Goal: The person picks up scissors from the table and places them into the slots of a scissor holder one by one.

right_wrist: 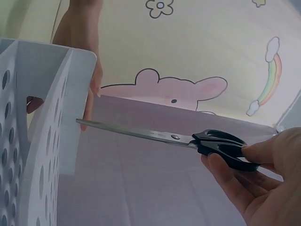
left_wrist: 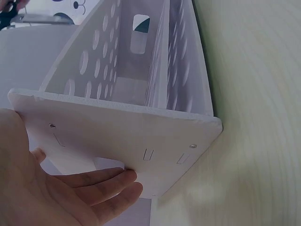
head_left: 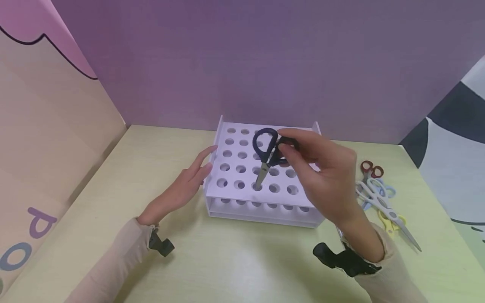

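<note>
A white rack [head_left: 248, 192] with rows of round holes stands on the table. My left hand [head_left: 179, 189] rests its nearly straight fingers against the rack's left side panel [left_wrist: 117, 127]; in the left wrist view several fingertips lie beside the handle cutout. My right hand [head_left: 329, 181] pinches a pair of scissors [head_left: 262, 172] by one of its black handle loops between thumb and fingers. The blades are closed together and point down over the front part of the rack. In the right wrist view the blade tip [right_wrist: 80, 121] is outside the perforated board, overlapping the side panel.
To the right of the rack lies a pile of scissors: one with dark red handles [head_left: 366, 176], a large white pair [head_left: 382, 205], a light blue pair [head_left: 391, 191] and a yellow pair [head_left: 389, 226]. A purple wall [head_left: 227, 63] rises behind the table.
</note>
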A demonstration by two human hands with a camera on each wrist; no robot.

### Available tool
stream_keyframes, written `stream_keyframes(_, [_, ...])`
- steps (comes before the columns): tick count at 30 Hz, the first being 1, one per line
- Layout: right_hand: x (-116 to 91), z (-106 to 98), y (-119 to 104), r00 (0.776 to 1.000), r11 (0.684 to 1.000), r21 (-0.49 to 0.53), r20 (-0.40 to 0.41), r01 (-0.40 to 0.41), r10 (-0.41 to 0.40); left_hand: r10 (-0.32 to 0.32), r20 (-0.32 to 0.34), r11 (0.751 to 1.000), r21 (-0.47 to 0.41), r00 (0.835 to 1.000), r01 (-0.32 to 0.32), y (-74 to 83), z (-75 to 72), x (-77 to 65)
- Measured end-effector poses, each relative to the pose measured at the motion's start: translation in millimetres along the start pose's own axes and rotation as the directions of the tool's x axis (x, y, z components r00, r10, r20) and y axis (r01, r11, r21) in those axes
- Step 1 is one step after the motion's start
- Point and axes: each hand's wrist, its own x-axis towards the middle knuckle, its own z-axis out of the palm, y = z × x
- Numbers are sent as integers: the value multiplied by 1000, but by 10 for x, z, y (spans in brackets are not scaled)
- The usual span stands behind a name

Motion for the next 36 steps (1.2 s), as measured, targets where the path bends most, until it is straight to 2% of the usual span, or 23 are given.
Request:
stream_keyframes(5, [63,120,48,998,998,-35,46,46,-44,3,-7,1000,1,1000,-3,-9,12,-2])
stream_keyframes(11, [143,275,63,997,997,8,15,75,-76,17,-12,999,35,1000,-17,-4,7,39])
stream_keyframes(19, [193,593,143,996,996,23,46,81,-82,-10,-47,995,96,999,15,-4,-37,-12])
stream_keyframes(27, [98,829,241,991,997,4,110,74,-74,-8,-68,992,125,998,16,-15,-36,-23])
stream_keyframes(36, [-45,932,309,981,996,-60,186,70,-58,-40,-54,990,135,998,47,-10,-51,-29])
